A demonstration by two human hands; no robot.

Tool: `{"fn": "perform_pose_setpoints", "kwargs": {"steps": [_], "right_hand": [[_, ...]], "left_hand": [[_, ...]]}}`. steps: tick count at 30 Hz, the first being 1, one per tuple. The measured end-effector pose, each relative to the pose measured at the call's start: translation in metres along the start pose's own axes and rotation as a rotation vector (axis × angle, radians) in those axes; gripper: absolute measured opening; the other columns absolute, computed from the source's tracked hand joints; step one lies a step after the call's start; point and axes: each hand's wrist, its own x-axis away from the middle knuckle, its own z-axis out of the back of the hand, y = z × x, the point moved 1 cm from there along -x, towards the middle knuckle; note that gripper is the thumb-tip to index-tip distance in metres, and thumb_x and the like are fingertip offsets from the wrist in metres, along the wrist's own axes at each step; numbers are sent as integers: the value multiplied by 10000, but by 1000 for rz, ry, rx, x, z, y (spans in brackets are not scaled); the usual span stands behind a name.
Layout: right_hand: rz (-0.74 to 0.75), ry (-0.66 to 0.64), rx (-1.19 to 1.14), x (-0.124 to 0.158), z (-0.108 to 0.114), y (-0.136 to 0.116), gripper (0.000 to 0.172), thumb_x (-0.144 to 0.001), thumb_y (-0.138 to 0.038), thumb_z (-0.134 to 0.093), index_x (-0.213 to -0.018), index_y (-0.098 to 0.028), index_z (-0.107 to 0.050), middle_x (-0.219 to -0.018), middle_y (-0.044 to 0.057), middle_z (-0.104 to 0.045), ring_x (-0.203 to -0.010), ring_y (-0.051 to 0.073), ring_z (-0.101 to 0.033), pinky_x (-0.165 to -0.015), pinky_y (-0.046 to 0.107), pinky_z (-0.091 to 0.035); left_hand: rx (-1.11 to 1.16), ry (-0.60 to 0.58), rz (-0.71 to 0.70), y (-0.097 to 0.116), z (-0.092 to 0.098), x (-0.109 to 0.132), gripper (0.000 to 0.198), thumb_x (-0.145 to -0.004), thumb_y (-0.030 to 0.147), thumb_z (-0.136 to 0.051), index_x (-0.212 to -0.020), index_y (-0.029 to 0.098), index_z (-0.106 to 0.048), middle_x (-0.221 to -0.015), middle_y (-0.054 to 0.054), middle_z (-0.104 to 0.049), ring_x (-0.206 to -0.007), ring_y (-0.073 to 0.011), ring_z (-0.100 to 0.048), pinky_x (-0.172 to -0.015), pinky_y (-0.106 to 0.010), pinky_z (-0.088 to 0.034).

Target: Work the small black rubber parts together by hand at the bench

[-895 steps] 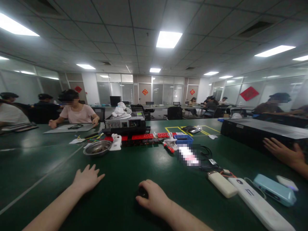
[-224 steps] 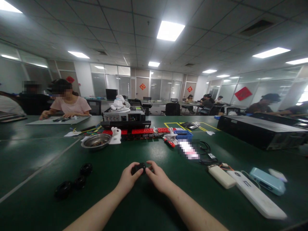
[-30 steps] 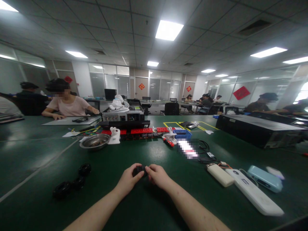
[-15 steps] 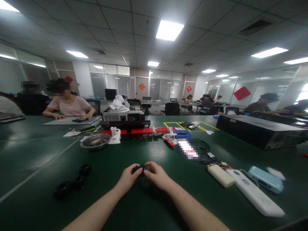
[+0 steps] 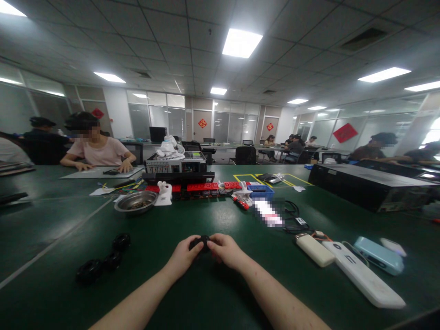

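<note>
Between my two hands, over the green tabletop point(image 5: 161, 298), is a small black rounded part point(image 5: 204, 243); its exact kind I cannot make out. My left hand point(image 5: 185, 254) grips its left side with thumb and fingers. On its right side the thumb and fingertips of my right hand point(image 5: 227, 250) are closed on the same part. Fingers cover much of it. To the left lie several glossy black round parts, among them a larger ring-like one point(image 5: 90, 271), a small one point(image 5: 112, 260) and another point(image 5: 121, 241).
A metal bowl point(image 5: 135, 202) of small pieces stands ahead-left. Behind are red blocks point(image 5: 202, 186), a red screwdriver point(image 5: 241, 203) and a blue tray point(image 5: 261, 191). Power banks point(image 5: 364, 275) and cables lie right, near a black case point(image 5: 364, 188). A co-worker point(image 5: 96, 149) sits across the table at left.
My right thumb and fingers have shifted slightly on the black part, and more of its top shows. My left hand stays nearly still. The black parts at left have not moved.
</note>
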Motion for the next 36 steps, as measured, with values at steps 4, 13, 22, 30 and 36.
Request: {"fn": "perform_pose_setpoints", "kwargs": {"steps": [4,13,22,30,36], "right_hand": [[120,-35,53,4,1,-4,430,-687,-179,-562,-1105,-177,-462,-573,-50,-472,-456,60,-422,-432,175,-341],[-22,47,14,-1,-1,5,330,-789,-397,-413,-1016,-162,-465,-541,-44,-457,-396,62,-410,-353,165,-335],[-39,15,43,-7,1,16,299,-776,-431,-417,-833,-151,-505,-520,-42,-454,-391,64,-415,-361,172,-337],[279,82,286,8,1,-6,414,-635,-214,-621,-1027,-228,-486,-877,7,-543,-694,120,-499,-636,239,-412],[165,125,148,2,0,-1,405,-724,-322,-530,-1091,-206,-404,-825,8,-535,-598,90,-493,-523,204,-411]], "left_hand": [[85,-10,155,-5,0,-6,537,-668,598,-374,-825,107,-525,-403,60,-423,-315,-72,-360,-326,-177,-250],[14,55,-4,2,0,-2,356,-711,473,-444,-812,142,-526,-587,11,-529,-497,-120,-492,-455,-212,-369],[-202,-36,-87,13,-1,6,352,-685,418,-514,-949,185,-526,-877,-46,-599,-806,-200,-542,-721,-279,-399],[85,-81,64,2,0,-2,409,-712,503,-424,-793,122,-548,-530,26,-497,-419,-91,-423,-416,-200,-329],[97,21,40,-2,-2,-4,369,-701,486,-449,-816,144,-527,-591,12,-530,-497,-120,-487,-458,-213,-368]]}}
